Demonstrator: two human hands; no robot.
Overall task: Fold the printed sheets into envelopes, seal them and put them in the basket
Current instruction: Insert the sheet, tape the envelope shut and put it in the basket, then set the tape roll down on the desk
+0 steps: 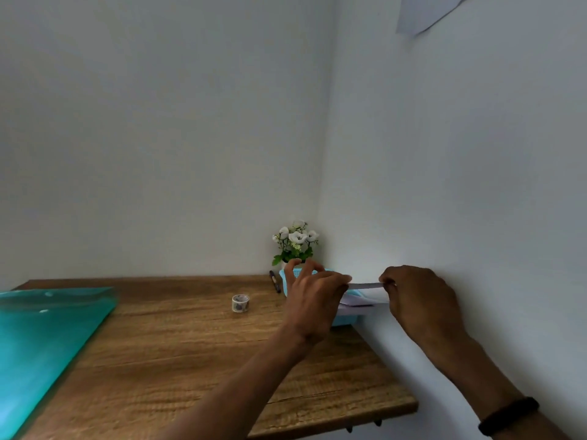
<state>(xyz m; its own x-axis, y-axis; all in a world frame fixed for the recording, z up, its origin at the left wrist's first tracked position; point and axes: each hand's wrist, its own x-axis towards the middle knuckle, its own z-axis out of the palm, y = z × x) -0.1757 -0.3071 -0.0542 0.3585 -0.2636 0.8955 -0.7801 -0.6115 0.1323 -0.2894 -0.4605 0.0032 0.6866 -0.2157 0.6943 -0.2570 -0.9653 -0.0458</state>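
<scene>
Over the blue basket (344, 319) at the far right of the tabletop (190, 344), against the wall, both hands hold a folded envelope (365, 285) flat by its ends; left hand (313, 300) pinches one end, right hand (416, 296) the other; more white paper lies in the basket below; the envelope looks light, thin and easily creased, so edge pinches suit it.

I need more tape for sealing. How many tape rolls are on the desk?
1: a patterned tape roll stands on the wooden desk, left of the blue basket. The hands may hide others.
</scene>
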